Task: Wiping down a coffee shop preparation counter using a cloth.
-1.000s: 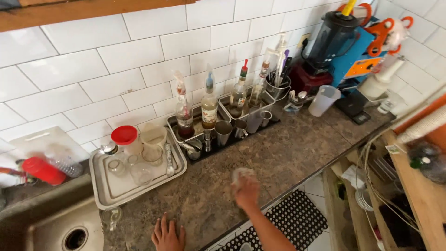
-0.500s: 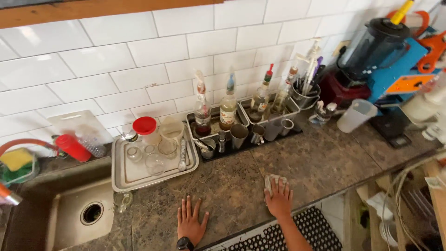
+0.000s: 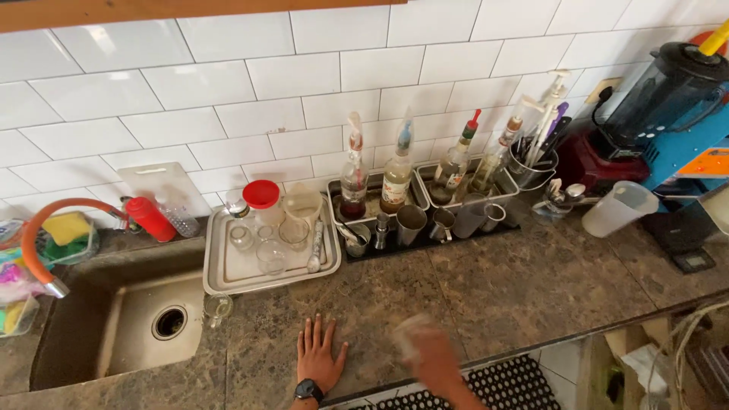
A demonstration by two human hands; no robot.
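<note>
Sink [image 3: 129, 326]: sunk in the counter's left end, basin empty; orange hose [image 3: 38, 235] arcs over its left rim.

Tray [image 3: 228, 273]: pale, at the back beside the sink; holds clear glasses, a red-lidded jar [image 3: 262, 199] and a beige cup.

Left hand [image 3: 319, 353]: flat on the counter [image 3: 531, 281] near the front edge, fingers spread, holding nothing; black watch at the wrist.

Right hand [image 3: 429, 353]: just right of the left, blurred, pressed on a pale cloth [image 3: 410, 334] against the counter; whether the fingers clamp it I cannot tell. Judged: wiping goes best with the cloth kept flat, strokes overlapping and kept off the black tray edge.

Black tray [image 3: 425, 243]: at the back, centre; carries steel cups and jiggers, with two steel tubs behind holding four bottles.

Steel pot [image 3: 531, 171]: utensils upright.

Jug [image 3: 619, 209]: translucent, apparently empty.

Blender [image 3: 668, 99]: back right corner.
</note>
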